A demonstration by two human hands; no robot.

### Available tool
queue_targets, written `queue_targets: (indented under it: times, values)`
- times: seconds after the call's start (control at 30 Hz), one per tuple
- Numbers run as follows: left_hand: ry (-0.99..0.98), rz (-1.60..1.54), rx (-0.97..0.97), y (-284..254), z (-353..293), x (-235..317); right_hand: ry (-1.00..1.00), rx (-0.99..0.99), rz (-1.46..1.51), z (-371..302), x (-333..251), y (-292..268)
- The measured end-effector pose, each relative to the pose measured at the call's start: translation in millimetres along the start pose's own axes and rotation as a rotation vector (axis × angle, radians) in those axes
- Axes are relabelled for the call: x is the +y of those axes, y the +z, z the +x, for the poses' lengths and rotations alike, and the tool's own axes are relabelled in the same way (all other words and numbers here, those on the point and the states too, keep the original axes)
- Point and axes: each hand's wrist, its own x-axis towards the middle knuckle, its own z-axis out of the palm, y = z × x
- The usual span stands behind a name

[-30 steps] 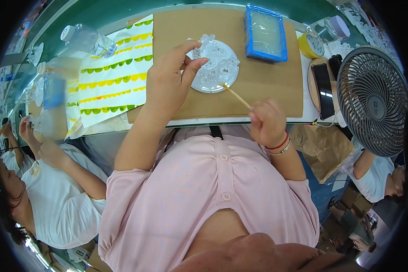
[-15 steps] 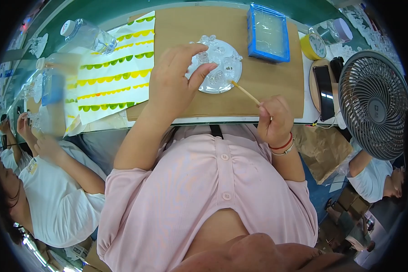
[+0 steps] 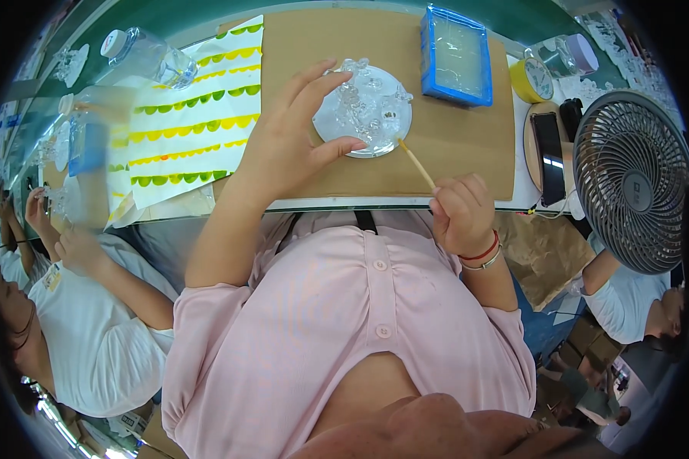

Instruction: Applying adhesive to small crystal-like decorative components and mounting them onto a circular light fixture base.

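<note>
A round white disc point(image 3: 331, 130) bears several small clear plastic pieces point(image 3: 352, 99) and lies on a brown cardboard sheet point(image 3: 467, 145). My left hand point(image 3: 295, 126) is at the disc's left side, thumb and fingers spread wide around its edge, with nothing visibly gripped. In my right hand point(image 3: 465, 214) I pinch a thin wooden stick point(image 3: 419, 167). The stick's far tip reaches the disc's lower right edge, by the clear pieces; whether it touches one I cannot tell.
Left of the cardboard lies a white sheet with yellow and green scallops point(image 3: 199, 115), beside a clear bottle point(image 3: 149, 57). A blue-framed box point(image 3: 456, 57) stands behind right. Farther right are yellow tape point(image 3: 531, 79), a phone point(image 3: 547, 157) and a fan point(image 3: 635, 183). Co-workers sit on both sides.
My left thumb and fingers have spread farther apart and shifted left, baring more of the disc. My right hand with the stick has moved slightly down, its tip a little to the right.
</note>
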Motion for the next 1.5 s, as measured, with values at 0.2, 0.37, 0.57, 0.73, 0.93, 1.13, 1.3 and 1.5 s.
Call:
queue_targets:
  times: [0.2,0.37,0.57,0.73,0.93,1.13,1.3,1.5]
  values:
    - [0.037,0.058,0.124,17,-6,4,-0.067,-0.027,0.108,4,-6,1]
    - [0.074,0.074,0.215,20,-7,4,0.005,0.057,0.022,4,6,1]
    - [0.042,0.026,0.131,2,-5,-3,-0.103,0.018,0.088,8,-4,1]
    - [0.054,0.053,0.157,0,-7,-4,-0.128,-0.004,0.139,12,-11,9]
    - [0.111,0.045,0.208,4,-12,-6,-0.111,0.036,0.128,16,-5,18]
    - [0.161,-0.010,0.268,11,-15,-6,0.028,0.079,0.162,12,2,3]
    - [0.196,-0.009,0.323,19,-13,-5,0.114,0.363,0.155,10,18,-25]
    - [0.144,0.021,0.369,25,-9,-2,0.367,0.592,0.140,30,54,-35]
